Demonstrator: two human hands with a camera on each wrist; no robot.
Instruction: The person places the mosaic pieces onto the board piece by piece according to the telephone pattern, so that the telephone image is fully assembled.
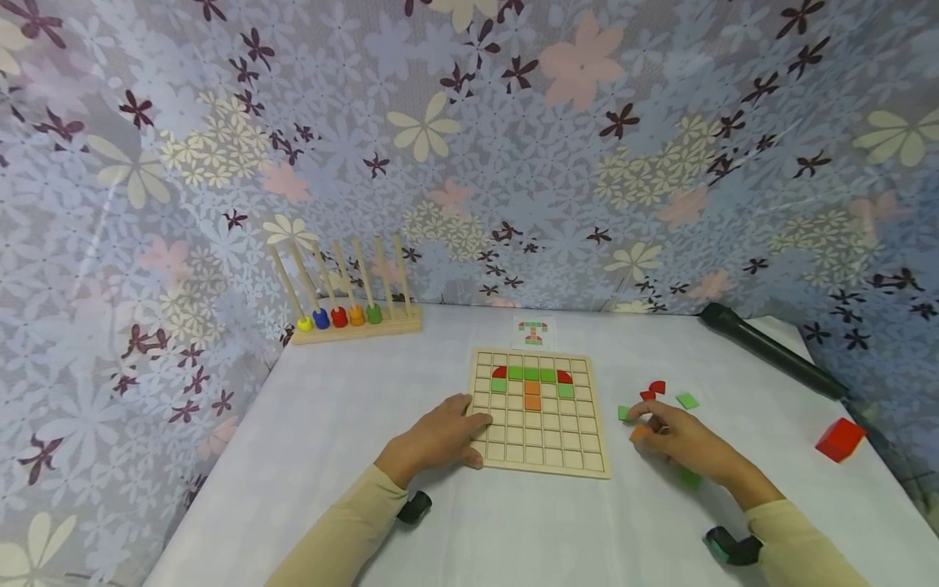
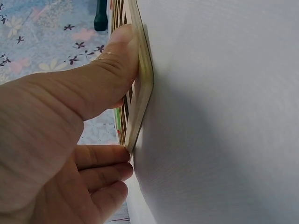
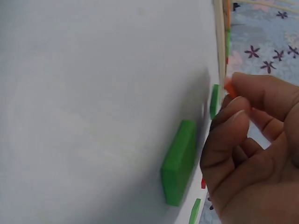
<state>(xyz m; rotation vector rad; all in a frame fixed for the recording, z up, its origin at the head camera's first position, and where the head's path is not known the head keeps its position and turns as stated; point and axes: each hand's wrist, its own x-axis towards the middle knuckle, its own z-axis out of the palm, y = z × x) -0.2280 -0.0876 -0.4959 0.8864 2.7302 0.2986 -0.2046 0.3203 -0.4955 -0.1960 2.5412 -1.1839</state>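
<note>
My left hand (image 1: 436, 436) rests at the left edge of a wooden grid board (image 1: 539, 452), thumb by the near corner; in the left wrist view, the thumb (image 2: 110, 70) lies over the rim and fingertips touch the edge. Red, green and orange tiles form a T-like shape in the upper rows, its stem two orange tiles (image 1: 532, 395). Right of the board, my right hand (image 1: 685, 440) pinches a small orange tile (image 3: 230, 87) between thumb and finger. Below and around that hand lie loose green tiles (image 1: 688, 400) and red pieces (image 1: 657, 387).
A pattern card (image 1: 534, 333) lies behind the board. At the back left stands a wooden peg rack (image 1: 359, 326) with coloured beads. A dark microphone-like rod (image 1: 773, 350) lies at the back right, with a red block (image 1: 840, 440) nearer. Flowered cloth (image 1: 469, 147) hangs behind the table.
</note>
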